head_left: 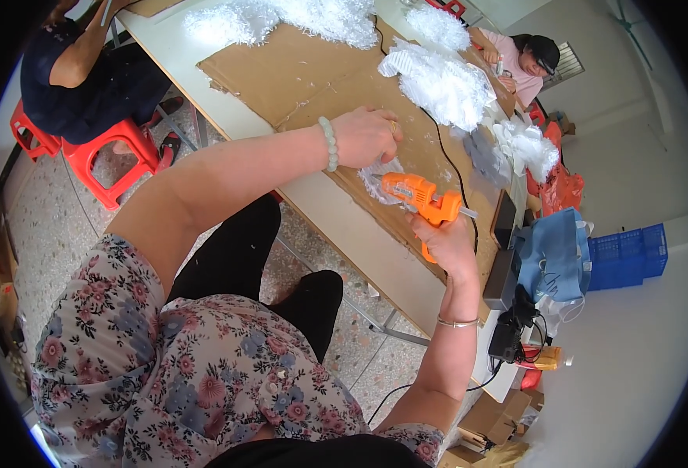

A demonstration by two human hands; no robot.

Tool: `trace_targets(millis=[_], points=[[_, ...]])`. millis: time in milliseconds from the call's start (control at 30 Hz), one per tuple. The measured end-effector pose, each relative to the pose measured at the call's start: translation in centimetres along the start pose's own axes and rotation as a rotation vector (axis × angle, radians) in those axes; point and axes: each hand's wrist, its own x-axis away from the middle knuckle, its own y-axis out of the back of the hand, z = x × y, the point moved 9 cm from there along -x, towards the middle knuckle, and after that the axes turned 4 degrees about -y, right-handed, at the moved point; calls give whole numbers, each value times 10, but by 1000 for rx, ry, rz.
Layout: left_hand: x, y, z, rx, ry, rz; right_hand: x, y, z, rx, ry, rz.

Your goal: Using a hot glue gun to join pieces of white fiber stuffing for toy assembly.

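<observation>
My right hand (447, 243) is wrapped round an orange hot glue gun (415, 189), with a clear glue stick poking out of its back end. The gun's nozzle points left over a small white fringed piece (387, 181) lying on the cardboard. My left hand (366, 136), with a pale green bead bracelet at the wrist, is just beyond and to the left of that piece. Its fingers are curled in; what is between them, if anything, is hidden.
A brown cardboard sheet (320, 82) covers much of the white table (344, 226). Fluffy white bundles (441, 82) lie on it, and a black cord (454, 168) crosses it. A blue bag (554, 253) is at right. Two people sit across and at left, one on a red stool (114, 156).
</observation>
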Motion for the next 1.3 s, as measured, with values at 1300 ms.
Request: trace_targets(millis=[1300], points=[[-15,-17,-9,-82,-85,-7,37,38,-42,9,-17,-90]])
